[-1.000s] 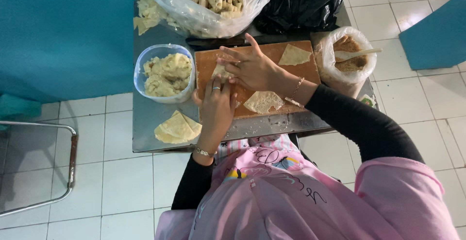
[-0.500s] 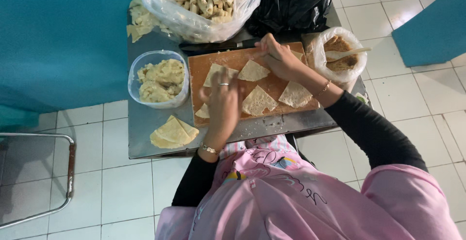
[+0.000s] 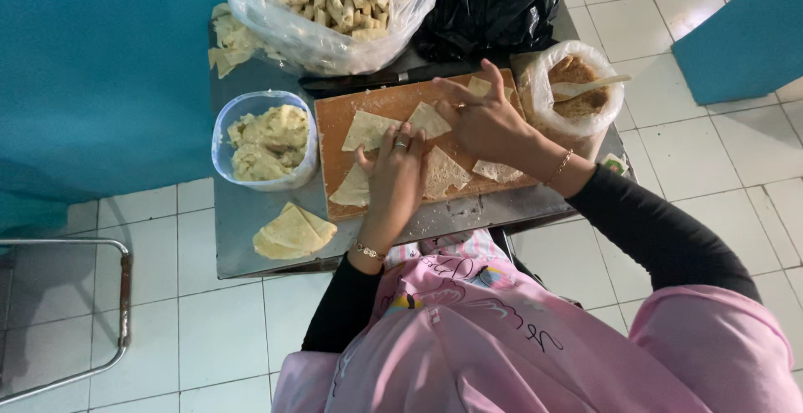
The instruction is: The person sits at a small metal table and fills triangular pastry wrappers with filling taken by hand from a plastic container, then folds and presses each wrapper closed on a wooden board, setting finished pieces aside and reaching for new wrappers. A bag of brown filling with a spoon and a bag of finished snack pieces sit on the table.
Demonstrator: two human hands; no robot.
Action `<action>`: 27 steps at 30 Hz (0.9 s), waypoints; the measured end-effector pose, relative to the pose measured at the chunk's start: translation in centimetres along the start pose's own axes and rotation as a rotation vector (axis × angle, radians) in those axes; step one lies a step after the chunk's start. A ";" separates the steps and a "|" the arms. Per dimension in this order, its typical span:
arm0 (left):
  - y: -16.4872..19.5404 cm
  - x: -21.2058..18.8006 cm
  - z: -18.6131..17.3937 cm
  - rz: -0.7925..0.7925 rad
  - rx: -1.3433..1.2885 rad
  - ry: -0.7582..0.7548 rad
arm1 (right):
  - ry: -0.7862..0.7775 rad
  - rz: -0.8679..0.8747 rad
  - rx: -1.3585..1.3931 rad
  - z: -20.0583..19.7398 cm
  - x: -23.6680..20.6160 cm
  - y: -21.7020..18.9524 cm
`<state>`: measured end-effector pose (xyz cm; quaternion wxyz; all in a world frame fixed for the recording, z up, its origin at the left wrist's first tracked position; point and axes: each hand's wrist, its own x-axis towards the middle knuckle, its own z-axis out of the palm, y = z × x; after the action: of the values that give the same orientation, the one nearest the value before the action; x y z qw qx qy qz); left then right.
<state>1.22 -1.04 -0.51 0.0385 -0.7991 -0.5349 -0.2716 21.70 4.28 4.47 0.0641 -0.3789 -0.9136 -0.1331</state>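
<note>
Left hand point(image 3: 395, 172) lying flat on the wooden cutting board point(image 3: 335, 120), fingers spread and resting among the triangular dough wrappers point(image 3: 368, 131), palm down over the middle of the board, nothing pinched as far as can be seen. Right hand point(image 3: 481, 116) reaching across the far right part of the same board, fingers spread and curled slightly, fingertips touching a wrapper near the board's top edge; whether anything is gripped cannot be told. Several pale triangles laid out on the board: one at upper left, one just under the right hand, one at lower left beside the left wrist, one at lower middle point(image 3: 443, 172), one at lower right point(image 3: 498, 170). Board sitting on a small metal table point(image 3: 242, 229). Left of the board, touching distance, a clear plastic tub point(image 3: 224, 141) filled with pale yellow mashed filling point(image 3: 268, 141). Near the table's front left corner, a small stack of folded round wrappers point(image 3: 293, 231). At the back, a clear plastic bag point(image 3: 335, 41) heaped with finished rolled pieces, and loose wrapper scraps point(image 3: 230, 41) just left of it. Black plastic bag point(image 3: 485, 3) behind the board at the right. Right of the board, a bag-lined container of brown filling point(image 3: 577, 79) with a wooden spoon point(image 3: 594, 87) standing in it. White tiled floor point(image 3: 711, 154) all around, teal wall point(image 3: 100, 70) at left.
</note>
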 end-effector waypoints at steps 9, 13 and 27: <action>0.0 0.0 0.4 -0.025 0.017 -0.015 | 0.068 0.036 0.197 1.0 0.2 -0.8; 0.1 -0.2 0.2 -0.019 -0.008 -0.001 | 0.000 -0.047 0.003 1.6 -0.4 -1.3; -0.1 -0.1 0.2 -0.011 -0.032 -0.012 | -0.088 0.076 0.219 -0.1 -0.3 0.4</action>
<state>1.14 -1.01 -0.79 0.0209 -0.7984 -0.5350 -0.2757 22.17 4.33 4.54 0.0700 -0.4094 -0.9096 -0.0134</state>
